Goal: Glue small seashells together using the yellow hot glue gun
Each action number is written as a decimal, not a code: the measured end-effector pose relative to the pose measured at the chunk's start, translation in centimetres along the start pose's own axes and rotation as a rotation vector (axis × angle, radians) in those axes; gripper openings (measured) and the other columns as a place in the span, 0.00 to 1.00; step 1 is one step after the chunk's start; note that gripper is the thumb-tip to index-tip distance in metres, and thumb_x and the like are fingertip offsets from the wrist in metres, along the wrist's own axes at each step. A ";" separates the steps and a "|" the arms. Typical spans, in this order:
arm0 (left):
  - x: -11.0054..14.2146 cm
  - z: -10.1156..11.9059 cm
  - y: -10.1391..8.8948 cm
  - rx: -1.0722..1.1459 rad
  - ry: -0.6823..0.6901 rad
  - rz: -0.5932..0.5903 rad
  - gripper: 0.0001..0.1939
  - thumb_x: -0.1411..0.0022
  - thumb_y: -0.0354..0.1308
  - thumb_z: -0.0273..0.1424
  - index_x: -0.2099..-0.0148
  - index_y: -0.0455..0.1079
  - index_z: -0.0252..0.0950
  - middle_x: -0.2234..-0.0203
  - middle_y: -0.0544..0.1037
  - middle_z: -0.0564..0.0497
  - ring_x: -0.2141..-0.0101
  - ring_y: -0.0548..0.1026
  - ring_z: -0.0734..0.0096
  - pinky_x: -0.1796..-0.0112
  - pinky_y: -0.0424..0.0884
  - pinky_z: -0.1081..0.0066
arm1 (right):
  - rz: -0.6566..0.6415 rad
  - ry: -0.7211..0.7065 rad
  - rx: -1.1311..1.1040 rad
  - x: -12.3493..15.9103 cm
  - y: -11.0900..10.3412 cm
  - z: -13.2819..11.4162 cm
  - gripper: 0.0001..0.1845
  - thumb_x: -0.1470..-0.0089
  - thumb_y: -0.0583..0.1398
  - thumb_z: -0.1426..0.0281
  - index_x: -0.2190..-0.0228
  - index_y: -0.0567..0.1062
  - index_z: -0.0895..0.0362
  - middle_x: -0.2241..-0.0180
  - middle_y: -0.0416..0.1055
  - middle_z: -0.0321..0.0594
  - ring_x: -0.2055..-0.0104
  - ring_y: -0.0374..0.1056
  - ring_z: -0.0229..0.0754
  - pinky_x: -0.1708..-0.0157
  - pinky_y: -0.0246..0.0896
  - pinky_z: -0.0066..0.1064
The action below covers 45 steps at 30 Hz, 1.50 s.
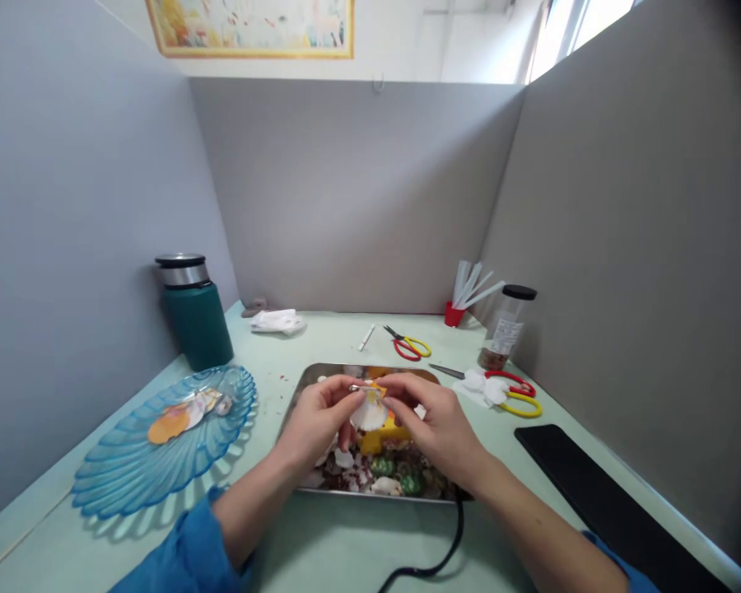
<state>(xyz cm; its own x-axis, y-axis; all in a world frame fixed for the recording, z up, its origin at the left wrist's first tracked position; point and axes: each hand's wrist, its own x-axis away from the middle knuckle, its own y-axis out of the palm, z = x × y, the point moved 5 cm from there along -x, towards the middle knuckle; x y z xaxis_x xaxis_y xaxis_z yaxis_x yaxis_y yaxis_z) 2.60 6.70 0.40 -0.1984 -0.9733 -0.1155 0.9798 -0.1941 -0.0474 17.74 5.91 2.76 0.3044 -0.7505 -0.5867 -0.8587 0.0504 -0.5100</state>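
Over the metal tray, a white scallop-like shell (369, 416) hangs between my two hands, with a thin shiny strip along its top edge. My left hand (324, 409) pinches the left end of that top edge between thumb and fingers. At the right end, my right hand (429, 416) is closed with thumb and forefinger on the shell. Beneath them the tray (312, 372) holds many shells and green-patterned pieces (412, 482). A yellow tool (374, 442) lies among them, partly covered by the shell and my hands.
A blue shell-shaped dish (117, 473) with several shells stands left, before a green bottle (198, 325). Two pairs of scissors (417, 352), a red cup (454, 315) of translucent sticks, a jar (503, 338) and a black slab (586, 478) lie right. A black cord (450, 548) runs frontward.
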 end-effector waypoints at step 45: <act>0.3 0.4 1.2 0.019 0.046 -0.021 0.16 0.48 0.59 0.39 0.62 0.67 0.33 0.87 0.67 0.60 0.90 0.60 0.83 0.85 0.55 0.80 | 0.093 0.082 -0.278 0.8 0.5 1.8 0.08 0.45 0.55 0.69 0.65 0.71 0.57 0.73 0.68 0.36 0.77 0.64 0.34 0.75 0.62 0.25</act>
<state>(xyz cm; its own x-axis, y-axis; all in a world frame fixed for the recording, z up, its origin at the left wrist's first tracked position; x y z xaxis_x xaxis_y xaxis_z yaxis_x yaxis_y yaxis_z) 3.71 6.09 0.72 -0.2198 -0.9624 -0.1599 0.9755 -0.2176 -0.0316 18.32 6.51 0.87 0.1945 -0.8023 -0.5643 -0.9647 -0.0523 -0.2582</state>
